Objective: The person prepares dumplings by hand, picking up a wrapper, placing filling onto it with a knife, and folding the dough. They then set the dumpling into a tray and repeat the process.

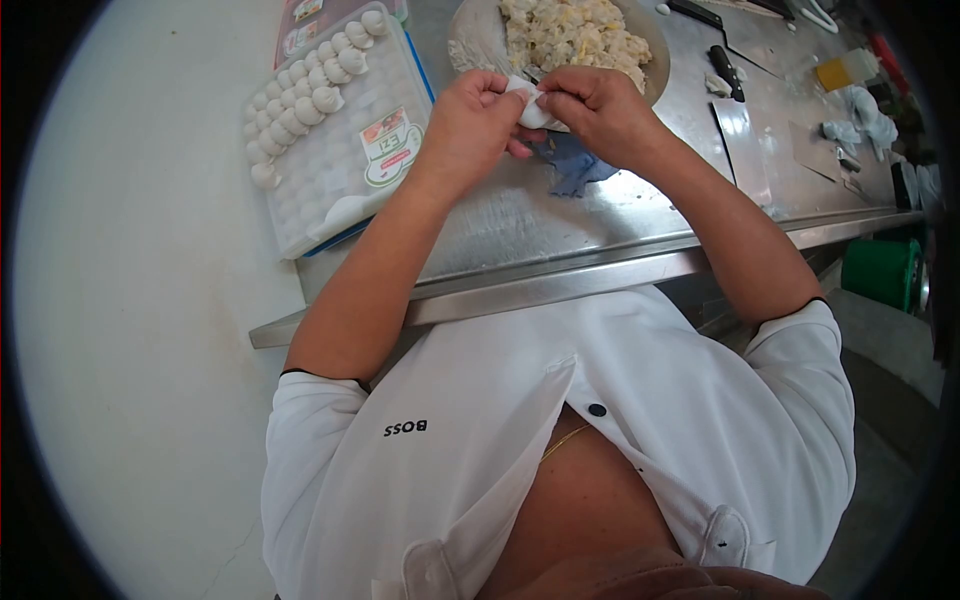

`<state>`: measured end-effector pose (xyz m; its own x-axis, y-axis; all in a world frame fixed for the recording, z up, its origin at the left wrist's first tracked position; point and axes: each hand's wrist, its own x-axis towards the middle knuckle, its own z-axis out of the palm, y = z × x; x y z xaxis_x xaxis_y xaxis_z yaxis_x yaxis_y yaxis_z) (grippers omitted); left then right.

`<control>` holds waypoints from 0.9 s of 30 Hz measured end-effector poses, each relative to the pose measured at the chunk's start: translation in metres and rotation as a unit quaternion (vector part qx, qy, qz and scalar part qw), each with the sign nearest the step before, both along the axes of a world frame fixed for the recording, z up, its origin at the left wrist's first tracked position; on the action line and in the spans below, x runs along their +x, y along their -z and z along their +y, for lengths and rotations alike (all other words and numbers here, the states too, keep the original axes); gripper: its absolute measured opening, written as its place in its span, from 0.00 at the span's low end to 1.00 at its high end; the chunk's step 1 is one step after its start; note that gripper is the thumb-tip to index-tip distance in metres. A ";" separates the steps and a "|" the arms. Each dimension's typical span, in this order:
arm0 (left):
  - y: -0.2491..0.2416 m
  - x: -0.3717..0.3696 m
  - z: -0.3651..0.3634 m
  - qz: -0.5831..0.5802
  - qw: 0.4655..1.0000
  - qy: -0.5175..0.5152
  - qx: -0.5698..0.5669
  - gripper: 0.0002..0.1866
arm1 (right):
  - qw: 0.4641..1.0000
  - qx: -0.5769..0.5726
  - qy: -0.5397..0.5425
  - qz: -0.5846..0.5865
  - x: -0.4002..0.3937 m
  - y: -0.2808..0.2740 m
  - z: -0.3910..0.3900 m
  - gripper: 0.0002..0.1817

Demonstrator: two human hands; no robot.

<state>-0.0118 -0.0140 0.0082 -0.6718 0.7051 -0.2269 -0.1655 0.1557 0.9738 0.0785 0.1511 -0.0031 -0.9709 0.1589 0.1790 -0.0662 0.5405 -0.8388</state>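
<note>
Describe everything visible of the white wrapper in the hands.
The white wrapper looks like soft, smooth dough, bent into a rounded shape. The left hand and right hand pinch it between them, by the near side of the bowl. They hide part of it, so whether it is filled is unclear.

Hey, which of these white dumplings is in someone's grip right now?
The one pinched between the left hand and right hand; the other dumplings sit in rows on the white plastic tray, touched by neither hand.
</note>
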 end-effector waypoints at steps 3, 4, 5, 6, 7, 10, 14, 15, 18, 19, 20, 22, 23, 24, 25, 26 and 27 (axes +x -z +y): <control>-0.001 0.002 0.000 -0.004 1.000 -0.009 0.010 0.13 | 1.000 0.000 -0.007 -0.005 0.000 0.001 0.000 0.12; -0.002 0.001 0.000 -0.003 1.000 0.005 0.004 0.13 | 1.000 -0.002 0.000 -0.006 0.001 0.002 0.000 0.12; -0.003 0.001 -0.001 -0.002 1.000 0.020 -0.003 0.13 | 1.000 -0.003 0.007 -0.008 0.001 0.003 -0.001 0.12; -0.002 0.000 -0.001 -0.003 1.000 0.020 -0.003 0.13 | 1.000 -0.003 0.007 -0.008 0.001 0.004 -0.002 0.12; -0.001 -0.001 -0.001 0.002 1.000 0.025 -0.004 0.13 | 0.999 -0.032 0.006 -0.019 0.001 0.006 -0.003 0.12; -0.002 -0.001 0.000 0.002 0.999 0.033 -0.011 0.13 | 1.000 -0.016 -0.001 -0.002 0.001 0.004 -0.002 0.12; -0.002 0.003 0.000 -0.011 1.000 0.008 0.010 0.12 | 1.000 0.010 0.007 0.005 0.002 -0.002 -0.002 0.12; -0.001 0.003 0.000 -0.011 1.000 0.008 0.010 0.12 | 1.000 0.009 0.007 0.005 0.003 -0.004 -0.002 0.12; -0.002 0.004 0.000 -0.002 1.000 -0.001 0.019 0.12 | 1.000 0.012 0.005 -0.016 0.002 -0.006 -0.002 0.12; -0.004 0.005 0.000 0.011 1.000 0.003 0.007 0.12 | 1.000 0.019 0.001 -0.023 0.002 -0.004 -0.001 0.12; -0.006 0.006 0.000 0.024 1.000 0.008 -0.004 0.12 | 0.999 0.026 -0.003 -0.030 0.002 -0.002 0.000 0.12; -0.004 0.004 -0.001 0.026 1.000 0.015 -0.011 0.12 | 0.999 -0.002 0.004 -0.042 0.002 0.001 -0.003 0.12; -0.003 0.004 -0.001 0.027 0.999 0.021 -0.017 0.12 | 0.998 -0.029 0.011 -0.053 0.002 0.003 -0.004 0.12; -0.003 0.003 0.000 0.027 0.999 0.021 -0.017 0.12 | 0.998 -0.029 0.011 -0.053 0.002 0.004 -0.004 0.12; -0.003 0.004 0.000 0.030 0.999 0.024 -0.020 0.12 | 1.000 -0.019 0.005 -0.024 0.001 0.006 -0.004 0.12; -0.002 0.004 0.000 0.033 0.999 0.027 -0.022 0.12 | 1.000 -0.008 -0.002 0.006 0.000 0.007 -0.003 0.11; -0.002 0.003 0.000 0.032 0.999 0.026 -0.022 0.12 | 1.000 -0.008 -0.003 0.005 0.001 0.004 -0.003 0.11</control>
<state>-0.0088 -0.0135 0.0101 -0.6496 0.7291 -0.2155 -0.0930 0.2051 0.9743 0.0791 0.1482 -0.0071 -0.9702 0.1550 0.1865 -0.0784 0.5271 -0.8462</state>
